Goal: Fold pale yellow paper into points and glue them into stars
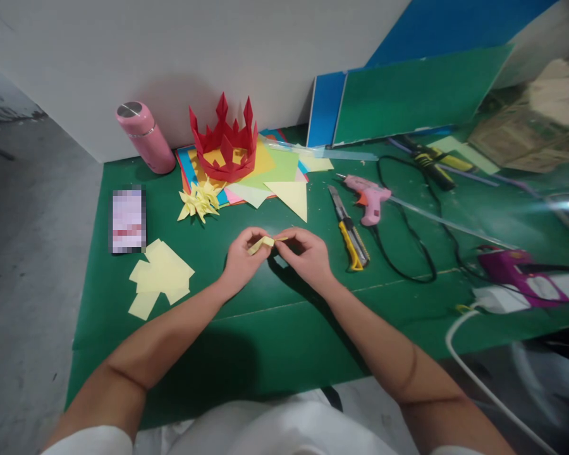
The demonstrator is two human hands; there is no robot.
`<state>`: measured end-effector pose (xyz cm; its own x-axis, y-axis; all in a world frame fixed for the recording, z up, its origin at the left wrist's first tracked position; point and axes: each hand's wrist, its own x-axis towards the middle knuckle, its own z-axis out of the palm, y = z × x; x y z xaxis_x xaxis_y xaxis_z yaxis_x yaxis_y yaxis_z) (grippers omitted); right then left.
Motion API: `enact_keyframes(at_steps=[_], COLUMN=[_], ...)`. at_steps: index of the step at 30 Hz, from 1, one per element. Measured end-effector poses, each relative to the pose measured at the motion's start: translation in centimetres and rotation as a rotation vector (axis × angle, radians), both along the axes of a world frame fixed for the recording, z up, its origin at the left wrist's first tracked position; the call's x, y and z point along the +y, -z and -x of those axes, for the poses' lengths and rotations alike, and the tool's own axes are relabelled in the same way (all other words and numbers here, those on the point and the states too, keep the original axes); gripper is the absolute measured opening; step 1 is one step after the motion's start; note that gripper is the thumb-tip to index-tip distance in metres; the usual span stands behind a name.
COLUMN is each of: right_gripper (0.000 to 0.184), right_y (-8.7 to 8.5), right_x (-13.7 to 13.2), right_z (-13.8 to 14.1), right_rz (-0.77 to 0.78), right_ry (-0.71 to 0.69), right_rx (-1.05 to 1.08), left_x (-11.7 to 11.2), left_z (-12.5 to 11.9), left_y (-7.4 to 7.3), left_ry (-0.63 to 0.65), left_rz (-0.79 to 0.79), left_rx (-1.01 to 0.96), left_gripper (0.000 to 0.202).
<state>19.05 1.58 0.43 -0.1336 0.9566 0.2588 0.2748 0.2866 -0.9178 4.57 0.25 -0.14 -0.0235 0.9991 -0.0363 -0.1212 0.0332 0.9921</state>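
Both hands, left (239, 259) and right (306, 253), pinch a small yellow folded paper (264, 242), seemingly lying left-right.

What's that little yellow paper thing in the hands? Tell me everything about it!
The small yellow paper piece is pale yellow and looks folded into a narrow strip, lying roughly level. It is pinched between the left hand and the right hand, held just above the green table. A thin end pokes toward the right hand's fingers. Its folds are too small to make out.
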Motion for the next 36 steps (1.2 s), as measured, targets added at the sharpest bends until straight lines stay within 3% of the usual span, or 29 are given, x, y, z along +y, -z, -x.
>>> enact_keyframes(at_steps=[3,7,12,18,26,36], right_gripper=[0.004,0.003,0.003,0.009,0.022,0.025], right_y=[-0.08,-0.07,-0.21,-0.02,-0.16,0.16], right_x=[-0.05,-0.06,0.02,0.19,0.44,0.51], right_z=[-0.09,-0.12,-0.03,-0.17,-0.26,-0.37], right_rz=[-0.030,0.002,0.021,0.040,0.209,0.264], right_ry=[0.013,0.008,-0.019,-0.022,0.002,-0.042], right_rx=[-0.048,-0.035,0.019,0.046,0.099,0.125], left_x=[-0.05,-0.07,-0.12,-0.21,0.20,0.07], left_z=[0.13,0.35,0.38,0.21,0.04,0.17], left_y=[-0.02,0.04,-0.01,-0.27,0.05,-0.04], left_ry=[-0.012,0.025,0.081,0.078,0.011,0.018], left_rz=[-0.068,-0.059,-0.054,-0.071,0.076,0.007], left_rx=[0.068,0.123,0.057,0.173,-0.067,-0.008], left_gripper=[0.014,0.013,0.016,0.012,0.027,0.028])
